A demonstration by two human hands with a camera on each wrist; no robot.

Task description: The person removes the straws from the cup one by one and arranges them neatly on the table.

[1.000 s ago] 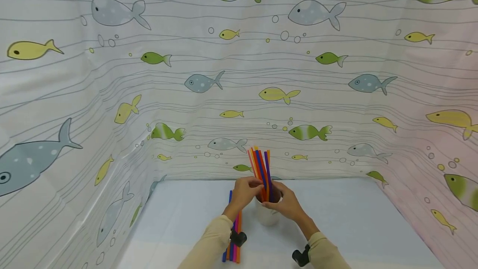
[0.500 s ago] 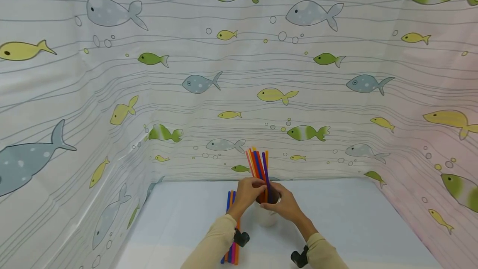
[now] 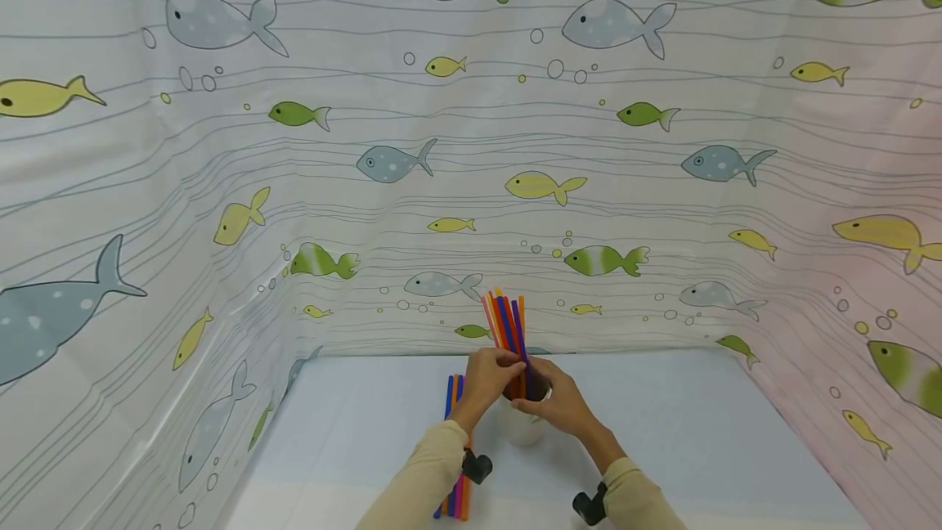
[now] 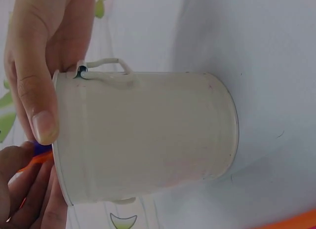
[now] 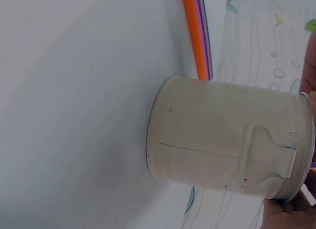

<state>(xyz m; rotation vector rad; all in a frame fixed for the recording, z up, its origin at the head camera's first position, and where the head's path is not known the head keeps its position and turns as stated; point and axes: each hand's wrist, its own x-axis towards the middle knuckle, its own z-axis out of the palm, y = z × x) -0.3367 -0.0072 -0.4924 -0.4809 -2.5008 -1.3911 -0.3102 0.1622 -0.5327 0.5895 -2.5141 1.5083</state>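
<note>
A white metal pail (image 3: pixel 522 425) with small side handles stands upright on the table, holding a bundle of coloured straws (image 3: pixel 508 321). My right hand (image 3: pixel 561 397) grips the pail's rim, thumb over the front edge and fingers behind. At the mouth of the pail, my left hand (image 3: pixel 487 379) pinches straws of the bundle between thumb and fingers. A purple and an orange straw (image 4: pixel 42 151) show at those fingertips in the left wrist view. The straws' lower ends are hidden inside the pail (image 5: pixel 212 135).
To the left of the pail, partly under my left forearm, lies a row of straws (image 3: pixel 464 505) in blue, orange and pink. The white table (image 3: pixel 662 440) is bordered at the back and sides by a fish-printed curtain (image 3: pixel 471 186).
My left hand has shifted slightly right, closer in on the straws, and the purple straw leans a little more to the left. My right hand stays on the rim.
</note>
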